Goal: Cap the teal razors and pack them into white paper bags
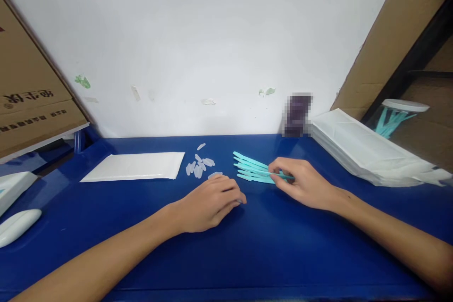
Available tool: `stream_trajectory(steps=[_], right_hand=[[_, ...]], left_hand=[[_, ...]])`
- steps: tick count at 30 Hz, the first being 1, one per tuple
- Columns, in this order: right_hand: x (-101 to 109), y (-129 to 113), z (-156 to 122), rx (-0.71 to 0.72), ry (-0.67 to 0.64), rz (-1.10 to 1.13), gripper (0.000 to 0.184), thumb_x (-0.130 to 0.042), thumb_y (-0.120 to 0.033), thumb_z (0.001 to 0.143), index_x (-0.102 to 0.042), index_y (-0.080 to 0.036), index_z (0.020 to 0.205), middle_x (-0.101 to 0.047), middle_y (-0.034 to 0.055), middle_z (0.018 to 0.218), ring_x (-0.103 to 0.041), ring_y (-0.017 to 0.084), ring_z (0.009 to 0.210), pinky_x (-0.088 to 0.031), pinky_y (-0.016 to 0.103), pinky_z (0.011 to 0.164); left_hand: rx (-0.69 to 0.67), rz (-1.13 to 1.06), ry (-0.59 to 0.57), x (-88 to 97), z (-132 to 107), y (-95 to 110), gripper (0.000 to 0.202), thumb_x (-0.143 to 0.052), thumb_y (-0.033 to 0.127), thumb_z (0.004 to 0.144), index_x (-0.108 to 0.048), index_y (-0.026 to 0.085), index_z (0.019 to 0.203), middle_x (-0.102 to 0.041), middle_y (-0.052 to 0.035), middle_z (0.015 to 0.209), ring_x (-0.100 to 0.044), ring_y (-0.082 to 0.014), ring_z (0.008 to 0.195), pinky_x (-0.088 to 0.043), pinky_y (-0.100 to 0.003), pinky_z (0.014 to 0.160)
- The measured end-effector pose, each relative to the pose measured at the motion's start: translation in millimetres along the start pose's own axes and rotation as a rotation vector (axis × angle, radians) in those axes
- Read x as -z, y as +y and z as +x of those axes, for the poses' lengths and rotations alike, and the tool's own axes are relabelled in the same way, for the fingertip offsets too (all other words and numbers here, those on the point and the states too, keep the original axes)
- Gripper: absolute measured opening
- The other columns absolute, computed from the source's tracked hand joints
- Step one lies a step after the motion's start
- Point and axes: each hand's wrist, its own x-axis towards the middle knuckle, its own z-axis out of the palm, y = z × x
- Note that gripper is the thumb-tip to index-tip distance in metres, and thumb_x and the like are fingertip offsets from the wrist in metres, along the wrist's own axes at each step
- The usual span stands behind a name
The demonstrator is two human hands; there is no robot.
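Note:
My right hand [300, 180] pinches one turquoise eyebrow razor [289, 177] between thumb and fingers, above several more turquoise razors [249, 166] fanned out on the blue table. My left hand [215, 202] is closed, knuckles up, just left of the razors. A small translucent plastic cap [239, 201] shows at its fingertips, mostly hidden by the fingers. Behind this hand lies a loose cluster of similar translucent caps [200, 166], one of them partly covered by the knuckles.
On the left lie a flat white packet [132, 166], a white mouse [19, 226] and a white device [14, 188]. A stack of clear bags [371, 151] lies at right, near a lidded jar [396, 118] of turquoise razors. A white wall [212, 47] closes off the back.

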Motion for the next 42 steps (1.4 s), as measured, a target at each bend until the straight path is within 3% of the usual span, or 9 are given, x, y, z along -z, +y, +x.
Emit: stream_trajectory(steps=[3,7,11,17,29,37,42], right_hand=[[2.0,-1.2,-0.9,-0.008,-0.090,0.003,0.013,-0.049,-0.024,0.093,-0.060,-0.020,0.086,-0.065,0.0017,0.079,-0.054,0.014,0.064,-0.039,0.027,0.062],[4.6,-3.4,-2.0,0.033,-0.236,0.007,0.012,-0.051,-0.020,0.091,-0.060,-0.020,0.083,-0.064,0.0000,0.074,-0.053,0.013,0.062,-0.036,0.026,0.059],[5.6,-7.4,-1.7,0.055,-0.309,-0.002,0.014,-0.050,-0.021,0.092,-0.062,-0.020,0.084,-0.065,0.0002,0.074,-0.052,0.013,0.060,-0.033,0.026,0.057],[6.4,-8.3,-1.8,0.068,-0.303,-0.045,0.014,-0.049,-0.021,0.091,-0.061,-0.021,0.083,-0.065,0.0003,0.073,-0.053,0.013,0.060,-0.033,0.026,0.057],[6.7,-10.0,-1.6,0.093,-0.293,-0.063,0.018,-0.048,-0.023,0.094,-0.065,-0.021,0.088,-0.068,0.0016,0.079,-0.057,0.014,0.064,-0.035,0.026,0.059],[-18.3,-32.0,-0.8,0.087,-0.265,-0.098,0.022,-0.043,-0.026,0.098,-0.061,-0.020,0.087,-0.065,0.0021,0.080,-0.056,0.013,0.064,-0.034,0.027,0.057],[-16.4,-33.3,0.5,0.083,-0.228,-0.153,0.032,-0.041,-0.039,0.101,-0.066,-0.020,0.093,-0.064,0.0052,0.091,-0.059,0.016,0.075,-0.037,0.028,0.062]], left_hand=[[0.117,-0.157,0.085,-3.4,1.2,-6.3,0.008,-0.054,0.020,0.097,-0.063,0.020,0.099,-0.069,-0.0016,0.095,-0.060,-0.0156,0.088,-0.044,-0.032,0.090],[0.090,-0.091,0.130,-7.7,2.2,-12.1,0.012,-0.058,0.018,0.094,-0.066,0.020,0.103,-0.073,-0.0011,0.098,-0.063,-0.0160,0.090,-0.041,-0.037,0.097],[0.148,-0.025,0.122,-6.6,3.8,-8.8,0.011,-0.059,0.021,0.094,-0.070,0.020,0.095,-0.071,-0.0037,0.091,-0.060,-0.0194,0.090,-0.043,-0.035,0.085],[0.196,-0.024,0.097,-5.0,5.1,-6.9,0.014,-0.058,0.025,0.096,-0.071,0.019,0.093,-0.068,-0.0029,0.085,-0.056,-0.0184,0.082,-0.041,-0.034,0.077],[0.209,-0.021,0.071,-4.7,5.7,-8.6,0.017,-0.055,0.024,0.098,-0.071,0.019,0.096,-0.068,-0.0030,0.089,-0.057,-0.0185,0.086,-0.041,-0.034,0.079],[0.170,-0.073,0.089,-14.5,11.6,-5.3,0.014,-0.058,0.024,0.096,-0.071,0.019,0.095,-0.069,-0.0026,0.089,-0.059,-0.0175,0.086,-0.042,-0.033,0.081],[0.115,0.078,0.098,-13.5,8.3,-3.4,0.026,-0.054,0.034,0.098,-0.068,0.019,0.113,-0.066,-0.0059,0.100,-0.057,-0.0201,0.092,-0.042,-0.035,0.083]])
